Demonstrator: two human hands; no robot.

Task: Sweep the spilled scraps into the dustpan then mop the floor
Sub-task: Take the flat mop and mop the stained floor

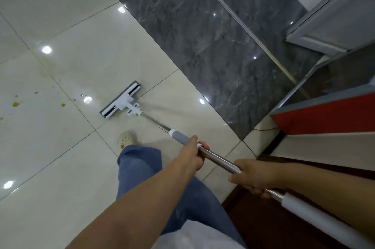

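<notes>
Left hand [192, 154] and right hand [251, 176] both clasp the mop [121, 99], spaced apart, likely for leverage. Its head lies flat on the floor [60, 167], near yellow stains [16, 104].

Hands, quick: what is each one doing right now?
Left hand: grips the mop handle, just behind its grey sleeve.
Right hand: grips the same handle, higher up.

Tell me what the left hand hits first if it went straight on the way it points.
The left hand points along the mop pole, so it would likely meet the white mop head on the floor first; depth is uncertain.
</notes>
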